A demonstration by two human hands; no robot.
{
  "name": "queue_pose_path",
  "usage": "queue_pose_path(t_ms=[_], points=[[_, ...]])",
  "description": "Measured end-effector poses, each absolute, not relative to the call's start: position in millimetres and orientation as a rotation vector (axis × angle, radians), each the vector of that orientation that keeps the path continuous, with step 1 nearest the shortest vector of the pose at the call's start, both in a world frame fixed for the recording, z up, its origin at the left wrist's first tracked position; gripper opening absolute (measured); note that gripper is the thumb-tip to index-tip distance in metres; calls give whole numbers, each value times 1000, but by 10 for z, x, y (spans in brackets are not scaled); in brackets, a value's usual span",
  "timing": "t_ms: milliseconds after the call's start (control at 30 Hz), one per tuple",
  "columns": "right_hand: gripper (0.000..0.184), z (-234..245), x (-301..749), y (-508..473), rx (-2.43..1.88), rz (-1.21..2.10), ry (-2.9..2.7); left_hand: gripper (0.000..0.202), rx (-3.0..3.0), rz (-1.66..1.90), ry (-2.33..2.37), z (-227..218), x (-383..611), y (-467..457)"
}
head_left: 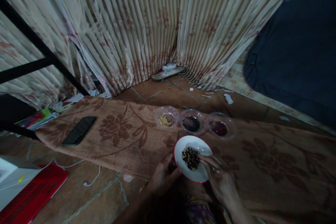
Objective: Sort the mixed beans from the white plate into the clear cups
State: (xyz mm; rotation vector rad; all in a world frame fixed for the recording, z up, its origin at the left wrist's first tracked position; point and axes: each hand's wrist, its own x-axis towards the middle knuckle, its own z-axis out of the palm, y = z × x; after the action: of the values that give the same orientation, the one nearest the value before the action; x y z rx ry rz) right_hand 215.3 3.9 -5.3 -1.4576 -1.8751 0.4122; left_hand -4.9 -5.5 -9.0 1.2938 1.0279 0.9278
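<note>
A white plate (181, 174) with a red rim holds a pile of mixed dark and pale yellow beans (191, 158). My left hand (164, 176) grips the plate's left edge, thumb and fingers at the rim. Over the plate's right side, my right hand (216, 173) has its fingers closed together at the beans; what they pinch is too small to make out. Just beyond the plate stand three clear plastic bowls in a row: one with yellow beans (164, 121), one with black beans (191, 124) and one with dark red beans (218, 128).
A patterned brown cloth (141, 154) covers the low surface beneath the bowls. A dark phone (79, 131) lies on its left part. Behind are striped curtains (147, 24) and a skateboard (169, 73) on the tiled floor. A red-and-white box (49, 182) sits at lower left.
</note>
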Motion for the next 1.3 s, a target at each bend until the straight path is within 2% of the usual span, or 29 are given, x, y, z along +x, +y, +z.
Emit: queue_pose_path(t_ms=[267,600,933,1300], points=[[29,-47,2231,-9,-1535,539,-1669,49,1327,958,1047,-141,-39,-60],[37,28,2212,77,-1664,773,-1068,48,1297,966,1055,-123,-28,-62],[49,48,2224,152,-1731,854,-858,51,1292,954,1013,-156,-56,-56],[43,98,2218,154,-1672,833,-828,52,1285,968,1015,-199,-55,-65]])
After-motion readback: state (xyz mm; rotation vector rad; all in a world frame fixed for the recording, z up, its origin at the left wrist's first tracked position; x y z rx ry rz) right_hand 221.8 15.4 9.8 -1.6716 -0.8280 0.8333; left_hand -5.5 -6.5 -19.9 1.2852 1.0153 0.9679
